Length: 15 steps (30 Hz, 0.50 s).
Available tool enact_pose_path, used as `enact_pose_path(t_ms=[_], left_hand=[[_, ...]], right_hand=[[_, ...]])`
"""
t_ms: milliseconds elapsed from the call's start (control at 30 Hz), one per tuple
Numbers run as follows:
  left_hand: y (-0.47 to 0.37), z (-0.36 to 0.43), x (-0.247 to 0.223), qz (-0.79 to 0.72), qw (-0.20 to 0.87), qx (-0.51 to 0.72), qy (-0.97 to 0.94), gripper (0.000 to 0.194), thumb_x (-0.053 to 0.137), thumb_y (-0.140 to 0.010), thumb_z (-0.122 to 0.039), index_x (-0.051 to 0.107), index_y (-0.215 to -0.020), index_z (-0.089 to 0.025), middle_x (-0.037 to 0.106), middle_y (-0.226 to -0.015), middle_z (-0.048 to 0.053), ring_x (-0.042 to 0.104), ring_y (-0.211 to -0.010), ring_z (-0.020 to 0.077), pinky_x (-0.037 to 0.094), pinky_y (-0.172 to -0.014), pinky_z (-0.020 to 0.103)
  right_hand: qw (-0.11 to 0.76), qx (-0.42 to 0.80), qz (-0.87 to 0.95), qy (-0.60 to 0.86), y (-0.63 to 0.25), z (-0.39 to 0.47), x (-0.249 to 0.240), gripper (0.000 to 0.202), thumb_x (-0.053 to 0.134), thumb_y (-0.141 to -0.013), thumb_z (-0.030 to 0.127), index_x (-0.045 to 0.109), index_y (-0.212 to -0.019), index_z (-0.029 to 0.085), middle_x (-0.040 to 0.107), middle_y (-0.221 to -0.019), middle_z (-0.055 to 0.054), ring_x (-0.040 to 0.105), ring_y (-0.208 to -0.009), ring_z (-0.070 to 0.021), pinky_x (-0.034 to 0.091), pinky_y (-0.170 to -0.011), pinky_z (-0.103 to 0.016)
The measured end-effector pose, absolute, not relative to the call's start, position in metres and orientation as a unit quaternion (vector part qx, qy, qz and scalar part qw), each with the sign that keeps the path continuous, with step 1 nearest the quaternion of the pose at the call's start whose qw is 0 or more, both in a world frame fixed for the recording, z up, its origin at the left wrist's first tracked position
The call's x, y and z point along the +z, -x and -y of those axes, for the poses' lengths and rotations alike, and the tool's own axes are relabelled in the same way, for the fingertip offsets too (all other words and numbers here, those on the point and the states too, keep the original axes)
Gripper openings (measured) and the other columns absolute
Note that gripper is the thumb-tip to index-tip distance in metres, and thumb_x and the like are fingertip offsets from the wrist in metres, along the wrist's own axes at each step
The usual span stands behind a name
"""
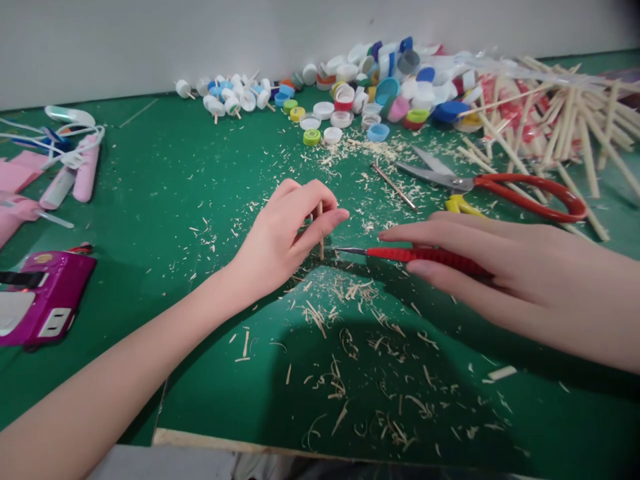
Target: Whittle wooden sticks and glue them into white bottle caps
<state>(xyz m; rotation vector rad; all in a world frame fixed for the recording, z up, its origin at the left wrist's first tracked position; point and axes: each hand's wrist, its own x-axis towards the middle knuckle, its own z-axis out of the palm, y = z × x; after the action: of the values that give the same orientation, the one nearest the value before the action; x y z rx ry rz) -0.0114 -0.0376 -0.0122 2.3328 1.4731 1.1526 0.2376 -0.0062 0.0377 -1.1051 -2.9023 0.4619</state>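
Stick point(321, 251): near upright, pinched in the left hand point(290, 230) over the green table point(165, 180).
Red-handled tool point(425, 254): gripped by the right hand point(520, 283), tip beside the stick (contact unclear).
Pinch: best firm, fingertips above the tip, pressure light.

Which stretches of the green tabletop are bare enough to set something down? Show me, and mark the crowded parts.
Best room: left of center, between the pink tools and the scattered wood shavings; a smaller patch lies between the magenta box and the left forearm. Crowded: bottle caps along the back, wooden sticks and red-handled scissors at right.
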Motion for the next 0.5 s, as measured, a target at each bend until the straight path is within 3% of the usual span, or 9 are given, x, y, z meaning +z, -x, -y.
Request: enact_pose_path(t_ms=[67, 200, 333, 500], left_hand=[[0.0114, 0.0376, -0.0121, -0.492, 0.077, 0.384, -0.777, 0.024, 0.044, -0.099, -0.039, 0.053, -0.084, -0.022, 0.059, -0.076, 0.001, 0.051, -0.079, 0.0141, 0.043, -0.071, 0.03], [0.0113, 0.0378, -0.0117, -0.49, 0.081, 0.389, -0.776, 0.022, 0.045, -0.098, -0.037, 0.054, -0.085, -0.022, 0.059, -0.076, 0.0, 0.051, -0.079, 0.0137, 0.043, -0.071, 0.03], [0.0114, 0.0381, -0.0115, -0.495, 0.076, 0.382, -0.777, 0.022, 0.044, -0.099, -0.037, 0.054, -0.085, -0.022, 0.059, -0.078, 0.001, 0.05, -0.079, 0.0141, 0.043, -0.073, 0.03], [0.0117, 0.0376, -0.0127, -0.494, 0.07, 0.376, -0.781, 0.023, 0.044, -0.099, -0.038, 0.054, -0.085, -0.022, 0.059, -0.079, 0.001, 0.05, -0.079, 0.0136, 0.043, -0.072, 0.029]], right_hand=[[-0.001, 0.128, 0.929, 0.347, -0.2385, 0.0052, 0.0359, 0.051, 0.026, -0.097, 0.057, 0.053, -0.135, 0.036, 0.064, -0.117, -0.006, 0.065, -0.085, -0.0213, 0.051, -0.069, -0.036], [-0.01, 0.1, 0.94, 0.325, -0.239, 0.0044, 0.0315, 0.055, 0.021, -0.098, 0.057, 0.052, -0.138, 0.036, 0.068, -0.107, -0.006, 0.064, -0.067, -0.0189, 0.048, -0.056, -0.034], [0.001, 0.082, 0.948, 0.307, -0.2388, 0.0064, 0.0293, 0.048, 0.027, -0.1, 0.048, 0.051, -0.139, 0.035, 0.072, -0.104, -0.003, 0.063, -0.061, -0.0174, 0.048, -0.056, -0.033], [0.011, 0.066, 0.949, 0.307, -0.2382, 0.0106, 0.0288, 0.045, 0.03, -0.101, 0.042, 0.055, -0.136, 0.029, 0.071, -0.081, -0.002, 0.057, -0.052, -0.0154, 0.044, -0.055, -0.03]])
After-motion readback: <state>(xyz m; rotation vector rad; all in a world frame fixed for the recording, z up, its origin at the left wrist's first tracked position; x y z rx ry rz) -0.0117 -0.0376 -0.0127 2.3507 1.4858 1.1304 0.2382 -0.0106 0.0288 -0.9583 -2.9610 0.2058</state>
